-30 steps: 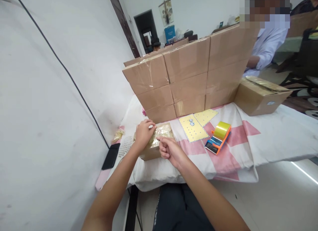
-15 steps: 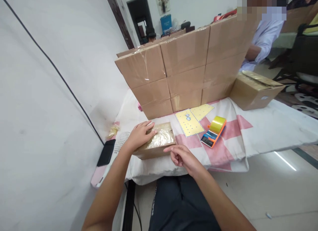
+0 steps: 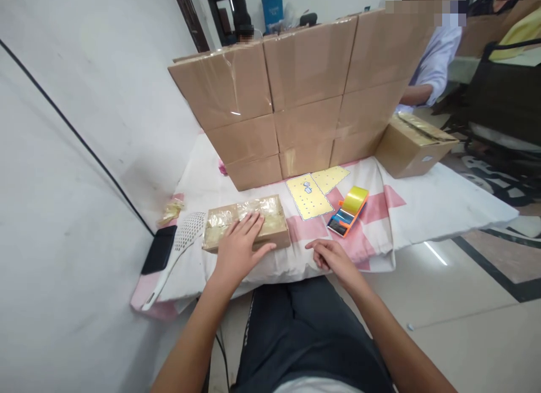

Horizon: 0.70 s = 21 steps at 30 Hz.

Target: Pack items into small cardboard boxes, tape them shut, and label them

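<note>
At the near edge of the white-and-pink cloth-covered table [image 3: 422, 210], the left hand [image 3: 240, 252] lies flat, fingers spread, on a small brown cardboard box wrapped in shiny clear tape [image 3: 247, 221]. The right hand [image 3: 332, 258] rests loosely curled beside it, holding nothing, near an orange tape dispenser with a yellow roll [image 3: 349, 211].

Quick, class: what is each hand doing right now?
Left hand: open, flat on the taped box.
Right hand: loosely curled, holding nothing.
</note>
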{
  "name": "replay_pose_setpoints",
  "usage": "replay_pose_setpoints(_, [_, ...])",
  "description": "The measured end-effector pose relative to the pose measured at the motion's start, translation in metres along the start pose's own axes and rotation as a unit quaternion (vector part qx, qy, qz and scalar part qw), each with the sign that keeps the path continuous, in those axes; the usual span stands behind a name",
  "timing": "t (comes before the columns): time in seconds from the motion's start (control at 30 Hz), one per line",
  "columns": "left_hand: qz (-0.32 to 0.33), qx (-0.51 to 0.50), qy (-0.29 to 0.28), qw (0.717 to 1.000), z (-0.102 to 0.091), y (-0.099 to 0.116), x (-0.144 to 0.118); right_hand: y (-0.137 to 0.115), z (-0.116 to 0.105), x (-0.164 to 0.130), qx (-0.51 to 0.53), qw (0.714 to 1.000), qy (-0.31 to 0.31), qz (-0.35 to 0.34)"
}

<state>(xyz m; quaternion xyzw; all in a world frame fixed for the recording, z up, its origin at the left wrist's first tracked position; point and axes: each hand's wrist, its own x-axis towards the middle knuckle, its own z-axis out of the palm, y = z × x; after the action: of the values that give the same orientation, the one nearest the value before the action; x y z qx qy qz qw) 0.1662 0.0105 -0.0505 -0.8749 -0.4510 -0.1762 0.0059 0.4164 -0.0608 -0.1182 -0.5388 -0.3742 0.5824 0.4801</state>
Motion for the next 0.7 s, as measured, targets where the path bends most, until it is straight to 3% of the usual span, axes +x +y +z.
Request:
replay_pose_setpoints(0.13, [-0.017, 0.01, 0.004, 1.0, 0.005, 0.004, -0.014, -0.043, -0.016, 0.038, -0.156, 0.979, 0.048, -0.119])
replay_pose_setpoints(0.23, [-0.021, 0.012, 0.022, 0.999, 0.007, 0.006, -0.015, -0.079, -0.025, 0.09, -0.357, 0.911, 0.132, -0.156])
replay_pose_setpoints(0.27, [-0.02, 0.013, 0.027, 0.999, 0.008, 0.006, -0.015, -0.089, -0.026, 0.108, -0.435, 0.873, 0.17, -0.14])
replay_pose_setpoints(0.33, [-0.018, 0.011, 0.034, 0.999, 0.007, 0.007, -0.015, -0.102, -0.023, 0.142, -0.558, 0.809, 0.179, -0.045])
replay_pose_setpoints(0.4, [-0.018, 0.01, 0.039, 0.999, 0.007, 0.007, -0.016, -0.105, -0.017, 0.169, -0.613, 0.775, 0.151, 0.03])
replay_pose_setpoints(0.53, [-0.016, 0.014, 0.049, 0.999, 0.009, 0.004, -0.015, -0.094, -0.006, 0.196, -0.621, 0.77, 0.129, 0.073])
replay_pose_setpoints(0.7, [-0.03, 0.002, 0.056, 0.998, 0.015, -0.013, 0.007, -0.074, -0.002, 0.195, -0.609, 0.777, 0.138, 0.074])
